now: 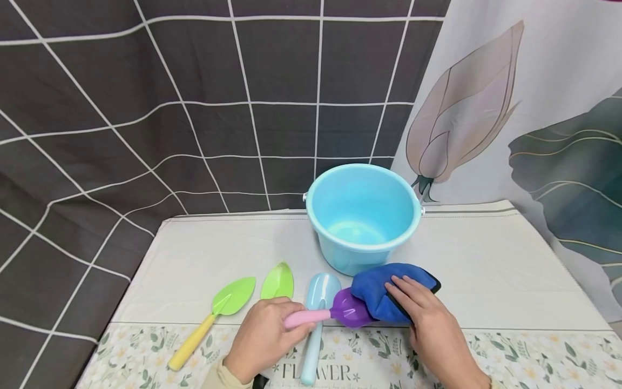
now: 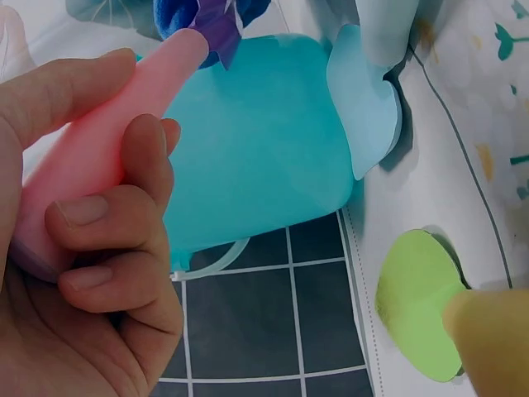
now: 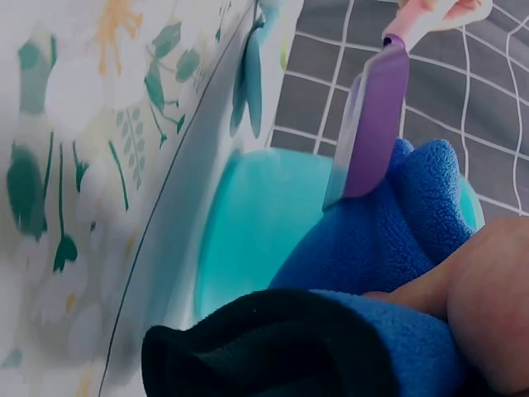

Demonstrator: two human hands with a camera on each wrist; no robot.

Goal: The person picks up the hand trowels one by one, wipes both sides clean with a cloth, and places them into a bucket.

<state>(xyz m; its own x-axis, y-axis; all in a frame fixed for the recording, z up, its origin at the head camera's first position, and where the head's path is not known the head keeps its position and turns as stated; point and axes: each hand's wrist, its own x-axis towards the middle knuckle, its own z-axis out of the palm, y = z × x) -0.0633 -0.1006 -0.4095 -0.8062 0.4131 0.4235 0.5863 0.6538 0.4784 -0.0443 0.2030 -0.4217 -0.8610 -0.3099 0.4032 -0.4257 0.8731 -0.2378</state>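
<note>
My left hand (image 1: 264,335) grips the pink handle of a toy shovel with a purple blade (image 1: 351,309). The blade points right, and its tip is covered by a blue cloth (image 1: 374,283) with black edging. My right hand (image 1: 430,324) holds this cloth against the blade, its fingers spread over the top. In the right wrist view, the fuzzy cloth (image 3: 355,240) bunches around the end of the purple blade (image 3: 378,124). Beneath the held shovel lies a light blue shovel (image 1: 323,286), partly hidden by the pink handle.
A light blue bucket (image 1: 350,256) stands at the back, just behind the cloth. To the left lie a green shovel with a yellow handle (image 1: 194,341) and another green blade (image 1: 278,282), its lower part behind my left hand. A dark checked curtain (image 1: 204,129) hangs behind the table.
</note>
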